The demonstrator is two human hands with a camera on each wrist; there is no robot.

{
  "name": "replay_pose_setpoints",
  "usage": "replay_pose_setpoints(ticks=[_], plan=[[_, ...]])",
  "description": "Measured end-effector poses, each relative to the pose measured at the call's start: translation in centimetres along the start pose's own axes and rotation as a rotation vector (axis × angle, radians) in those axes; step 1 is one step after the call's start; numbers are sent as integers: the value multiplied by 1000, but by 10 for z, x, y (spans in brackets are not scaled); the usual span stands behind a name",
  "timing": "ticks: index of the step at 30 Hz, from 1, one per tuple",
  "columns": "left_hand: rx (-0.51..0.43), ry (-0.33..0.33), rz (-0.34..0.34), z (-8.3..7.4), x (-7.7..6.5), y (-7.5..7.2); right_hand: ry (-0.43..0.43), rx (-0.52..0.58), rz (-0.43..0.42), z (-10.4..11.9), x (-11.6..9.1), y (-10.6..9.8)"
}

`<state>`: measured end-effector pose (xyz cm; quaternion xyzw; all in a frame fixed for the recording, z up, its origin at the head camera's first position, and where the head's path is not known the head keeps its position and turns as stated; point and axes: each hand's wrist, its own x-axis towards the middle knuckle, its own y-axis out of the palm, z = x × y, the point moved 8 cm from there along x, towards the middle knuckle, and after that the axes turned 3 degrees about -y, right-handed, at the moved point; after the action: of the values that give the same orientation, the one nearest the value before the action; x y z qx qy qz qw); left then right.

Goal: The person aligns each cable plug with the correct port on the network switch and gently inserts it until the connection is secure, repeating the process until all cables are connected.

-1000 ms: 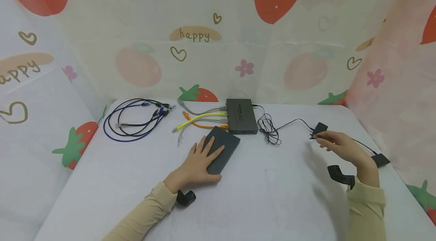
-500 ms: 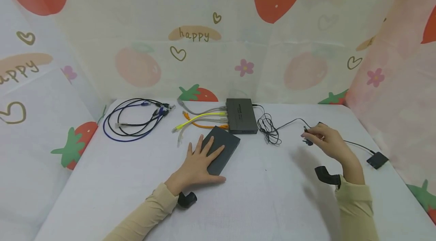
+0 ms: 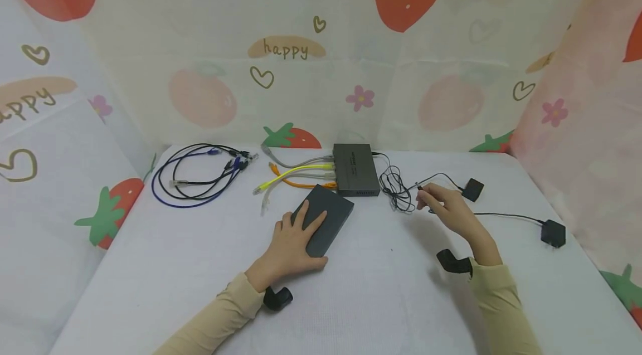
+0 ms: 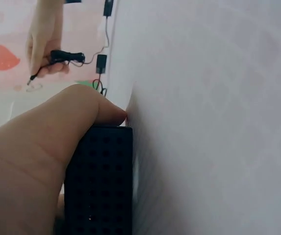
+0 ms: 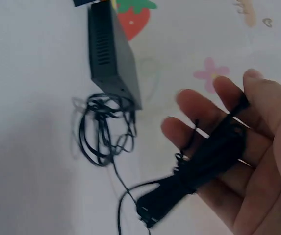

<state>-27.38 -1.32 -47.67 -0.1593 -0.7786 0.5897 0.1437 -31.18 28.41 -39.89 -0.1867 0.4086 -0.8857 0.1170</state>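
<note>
My left hand (image 3: 288, 249) grips a dark network switch (image 3: 331, 218) lying on the table, fingers over its top and thumb at its near end. In the left wrist view, the thumb bends past a corner of the perforated switch side (image 4: 101, 181). My right hand (image 3: 448, 210), raised above the table, holds a power adapter cable (image 5: 194, 171) tied in a black bundle. Thumb and fingertip pinch its plug end (image 5: 239, 105). The cable runs right to a black adapter (image 3: 553, 233) on the table.
Another network switch (image 3: 356, 170) stands at the back with grey, yellow (image 3: 293, 174) and orange cables plugged in. Its tangled power cord (image 3: 396, 190) leads to a second adapter (image 3: 472, 190). Coiled black and blue network cables (image 3: 200, 176) lie at back left.
My right hand has moved left, drawing the bundled cable away from the second adapter; the first adapter has turned and shifted slightly. The left-hand fingers have curled somewhat on the front switch.
</note>
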Motion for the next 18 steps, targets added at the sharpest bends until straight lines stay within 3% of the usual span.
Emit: replay_pose_setpoints(ticks=[18], plan=[[-71,-2,-17,2,0,0,3,45,132,11,13,69]])
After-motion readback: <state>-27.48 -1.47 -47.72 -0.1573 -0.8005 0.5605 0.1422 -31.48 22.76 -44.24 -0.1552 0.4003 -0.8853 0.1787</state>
